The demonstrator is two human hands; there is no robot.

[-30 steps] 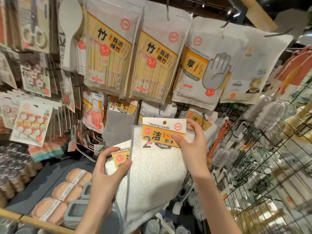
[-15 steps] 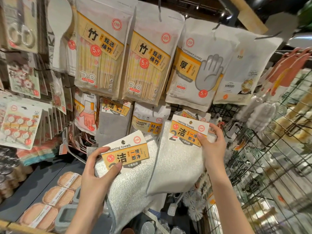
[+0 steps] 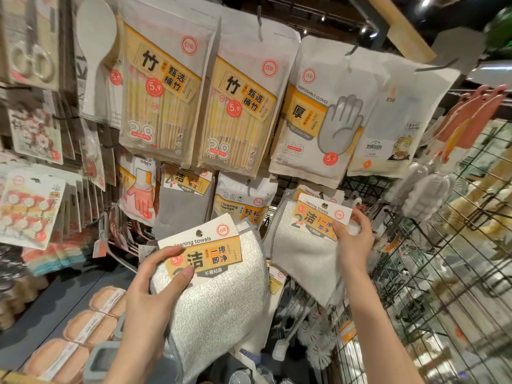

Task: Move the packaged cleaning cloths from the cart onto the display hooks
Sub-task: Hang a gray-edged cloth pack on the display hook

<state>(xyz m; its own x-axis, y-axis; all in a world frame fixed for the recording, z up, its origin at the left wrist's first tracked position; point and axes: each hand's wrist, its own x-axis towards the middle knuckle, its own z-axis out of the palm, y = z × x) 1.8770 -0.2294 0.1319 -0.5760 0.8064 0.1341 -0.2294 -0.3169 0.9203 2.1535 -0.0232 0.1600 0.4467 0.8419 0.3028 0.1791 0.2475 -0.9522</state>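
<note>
White cloths held at the rack

One packaged cloth [image 3: 219,289] is gripped by the left hand [image 3: 155,295] at its card label. Another cloth [image 3: 304,250] is pinched by the right hand [image 3: 352,245], raised near the glove packs [image 3: 318,120].

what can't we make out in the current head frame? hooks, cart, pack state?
- Hook for the right pack, held by the right hand: hidden behind the pack's header card, so whether it is on a hook is unclear.
- Cart: cut off by the frame's bottom edge.
- Left pack in the left hand: thumb covers the header's count digit.
- Goods on the right wire rack: blurred.
</note>
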